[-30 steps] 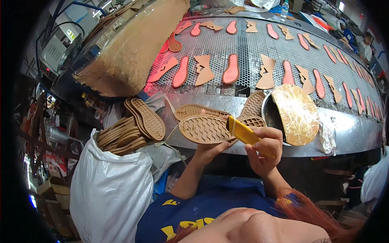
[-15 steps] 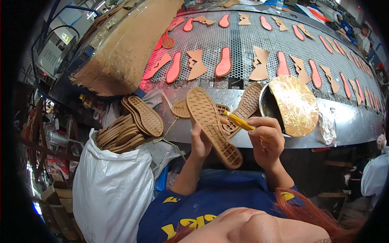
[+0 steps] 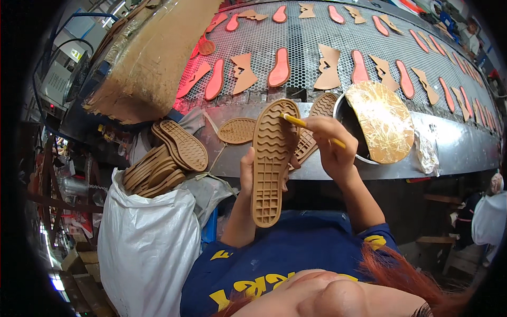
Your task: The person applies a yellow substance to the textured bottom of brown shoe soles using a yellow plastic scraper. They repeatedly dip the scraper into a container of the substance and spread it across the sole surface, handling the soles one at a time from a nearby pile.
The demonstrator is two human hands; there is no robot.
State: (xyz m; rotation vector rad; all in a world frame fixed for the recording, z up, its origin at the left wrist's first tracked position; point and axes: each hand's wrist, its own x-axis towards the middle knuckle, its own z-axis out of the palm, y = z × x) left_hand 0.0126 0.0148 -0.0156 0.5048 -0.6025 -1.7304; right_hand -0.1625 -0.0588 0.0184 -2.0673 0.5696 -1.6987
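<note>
My left hand point(image 3: 246, 171) grips a tan shoe sole point(image 3: 268, 177) at its side, holding it almost upright with the wavy, grid-patterned tread toward me. Between the fingers of my right hand point(image 3: 338, 145) is a slim yellow brush point(image 3: 296, 121). Its pale tip meets the sole's upper right edge; whether it touches, I cannot tell. Behind, on the metal ledge, lie a second sole point(image 3: 237, 131) and a third sole point(image 3: 323, 105), partly hidden. Right of my right hand stands a round metal pot point(image 3: 346, 124), half covered by a shiny tan lid point(image 3: 381, 127).
A white sack point(image 3: 148, 243) full of stacked soles point(image 3: 185, 145) stands at left. Beyond the metal ledge point(image 3: 222, 158), a mesh conveyor point(image 3: 301, 42) carries rows of pink-topped soles and tan cut pieces. A cardboard sheet point(image 3: 148, 68) leans at upper left; crumpled plastic point(image 3: 426, 152) lies right of the pot.
The sole in my left hand has turned from a slant to nearly upright. My right hand has moved up and left, bringing the brush tip to the sole's upper edge.
</note>
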